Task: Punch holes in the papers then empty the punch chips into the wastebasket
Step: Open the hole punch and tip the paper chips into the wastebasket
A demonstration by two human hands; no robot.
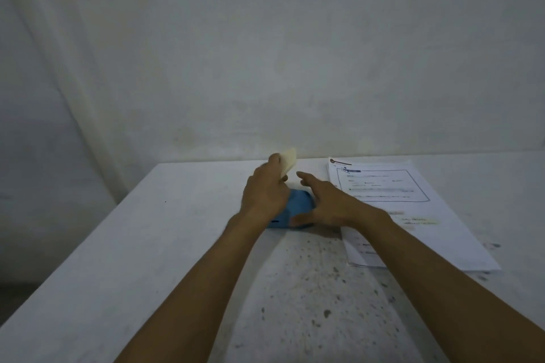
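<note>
A blue hole punch [296, 209] sits on the white table [147, 244], partly hidden by both hands. My left hand [264, 191] is above its left side and pinches a small cream-coloured piece [288, 162], possibly the chip tray or a slip of paper, lifted off the table. My right hand [324, 203] rests over the right side of the punch with fingers spread and thumb against its front. A stack of printed papers [413, 215] lies flat to the right, under my right forearm. No wastebasket is in view.
A white wall [265, 53] stands right behind the table's far edge. The table's left edge runs diagonally, with dark floor [17, 298] beyond it. Dark specks mark the tabletop [324, 298] near me.
</note>
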